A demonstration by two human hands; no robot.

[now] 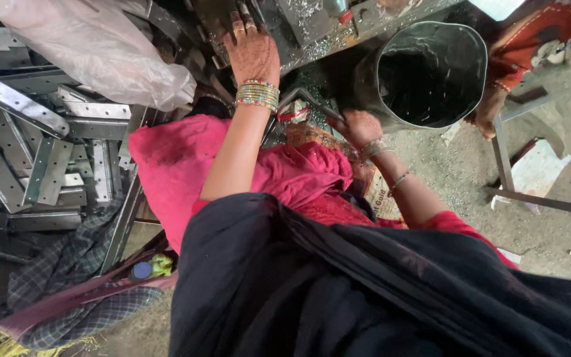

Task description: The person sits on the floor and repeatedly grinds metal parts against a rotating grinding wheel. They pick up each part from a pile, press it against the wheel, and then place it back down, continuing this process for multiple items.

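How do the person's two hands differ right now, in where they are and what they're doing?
The left hand reaches up, lying flat on the metal machine bed; the right hand sits lower, beside the dark metal bucket, curled around a thin metal piece. Both wrists wear bangles.

**Colours around your hands**

Your left hand [254, 49] carries dark reddish-brown henna patterning, with a stack of gold, green and pink bangles [257, 94] at the wrist. Your right hand [359, 127] wears paler, thinner bangles. The cloth on your lap [180, 165] is bright pink, the shawl [378, 291] black. The brackets [41, 165] are dull silver-grey, the bucket [431, 73] dark grey, the checked cloth [67, 264] grey-blue.
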